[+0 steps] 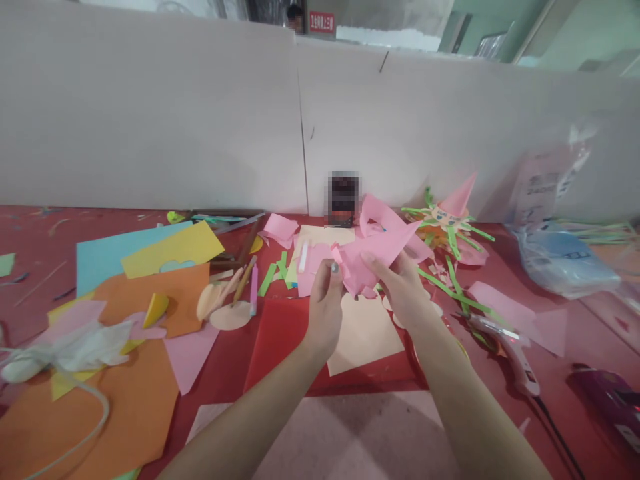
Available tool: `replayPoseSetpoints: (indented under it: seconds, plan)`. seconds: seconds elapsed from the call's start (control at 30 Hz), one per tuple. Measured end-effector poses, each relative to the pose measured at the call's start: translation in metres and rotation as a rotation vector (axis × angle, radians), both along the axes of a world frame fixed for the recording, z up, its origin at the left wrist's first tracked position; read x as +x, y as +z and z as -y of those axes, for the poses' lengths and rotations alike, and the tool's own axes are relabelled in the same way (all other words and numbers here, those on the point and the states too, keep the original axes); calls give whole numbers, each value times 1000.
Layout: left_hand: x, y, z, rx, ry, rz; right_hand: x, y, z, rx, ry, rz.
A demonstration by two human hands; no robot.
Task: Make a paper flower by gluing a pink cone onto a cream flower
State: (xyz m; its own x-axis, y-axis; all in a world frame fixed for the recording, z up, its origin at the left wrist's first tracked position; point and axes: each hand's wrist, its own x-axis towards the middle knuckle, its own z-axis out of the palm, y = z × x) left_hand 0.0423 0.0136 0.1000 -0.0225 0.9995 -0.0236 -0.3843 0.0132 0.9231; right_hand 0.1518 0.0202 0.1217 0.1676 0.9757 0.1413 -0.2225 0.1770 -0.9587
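Between my two hands is a pink paper cone (383, 252), its point aimed up to the right and its notched wide end toward the left. My left hand (326, 303) pinches the folded edge at that wide end. On the cone's side, my right hand (400, 280) grips with thumb and fingers. Beneath them lies a cream sheet of paper (367, 340) on a red folder or mat (280, 333). A curled pink paper strip (375, 210) stands just behind the cone.
A paper figure with a pink cone hat (457, 207) stands back right. Nearer lie a hot glue gun (510, 350) with its cord and a purple object (607, 400). Orange (165, 297), blue and yellow paper cover the left. A white partition (200, 120) closes the back.
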Motion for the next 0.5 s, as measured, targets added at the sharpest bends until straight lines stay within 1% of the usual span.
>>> replayPoseSetpoints:
  seconds: [0.17, 0.27, 0.37, 0.5]
  plan:
    - [-1, -1, 0, -3, 21, -53, 1, 1, 0, -5, -33, 76]
    - [-1, -2, 0, 39, 24, -35, 1, 1, 1, -11, -24, 102]
    - [-1, -5, -1, 94, 56, -38, 0, 3, 2, 3, 4, 98]
    - [-2, -6, -3, 145, 114, -146, -1, 5, 2, 15, -1, 125]
